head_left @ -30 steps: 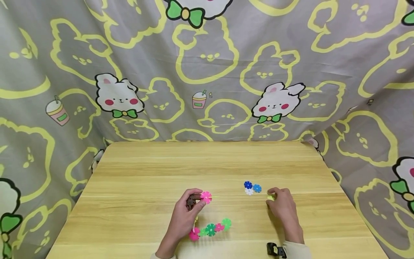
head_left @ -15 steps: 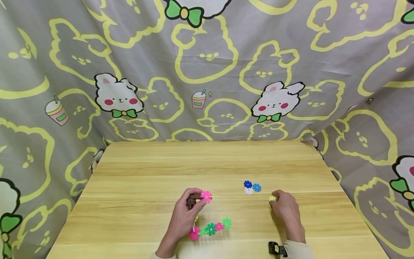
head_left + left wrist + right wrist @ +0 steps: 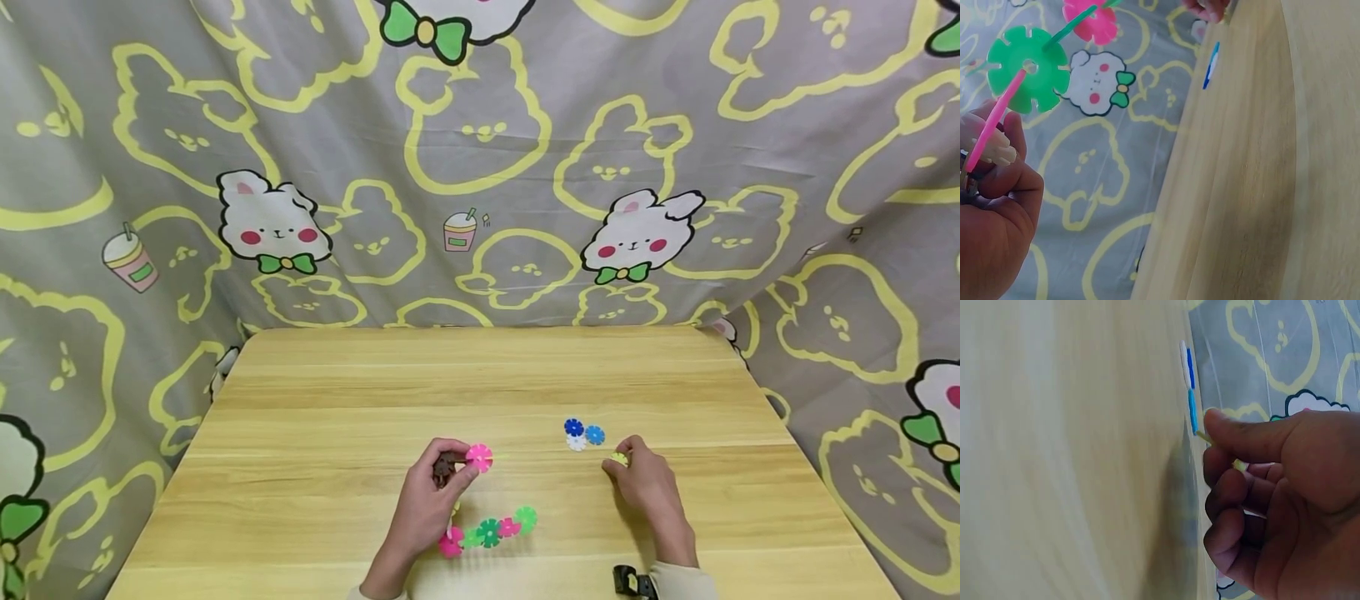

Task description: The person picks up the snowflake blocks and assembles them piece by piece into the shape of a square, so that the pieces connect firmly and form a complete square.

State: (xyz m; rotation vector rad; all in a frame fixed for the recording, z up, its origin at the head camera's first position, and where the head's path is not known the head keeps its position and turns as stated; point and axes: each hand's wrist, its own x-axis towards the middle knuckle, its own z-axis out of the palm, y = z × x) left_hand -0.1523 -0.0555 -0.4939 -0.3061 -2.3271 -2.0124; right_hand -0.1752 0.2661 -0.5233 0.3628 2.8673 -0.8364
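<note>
In the head view, my left hand (image 3: 422, 510) pinches a pink snowflake disc (image 3: 479, 458), part of a chain of slotted discs. A brown disc (image 3: 444, 468) shows between thumb and forefinger. Below the hand, the chain's other end runs right through a magenta disc (image 3: 451, 544), a dark green disc (image 3: 490, 532) and a light green disc (image 3: 527, 518). The left wrist view shows a green disc (image 3: 1013, 53) slotted with a pink one edge-on; fingers hide other discs. To the right, my right hand (image 3: 651, 485) pinches a small yellow disc (image 3: 619, 458) between thumb and forefinger, apart from the chain.
A dark blue disc (image 3: 573, 427), a light blue disc (image 3: 595, 435) and a white disc (image 3: 576, 443) lie together on the wooden table (image 3: 337, 417), between and beyond my hands. A black strap (image 3: 634, 582) is at the right sleeve. A patterned curtain (image 3: 360, 150) surrounds the table.
My right hand shifted slightly right, then came back left with the yellow disc, whose position between the fingers has altered. The left hand and its chain have stayed nearly still.
</note>
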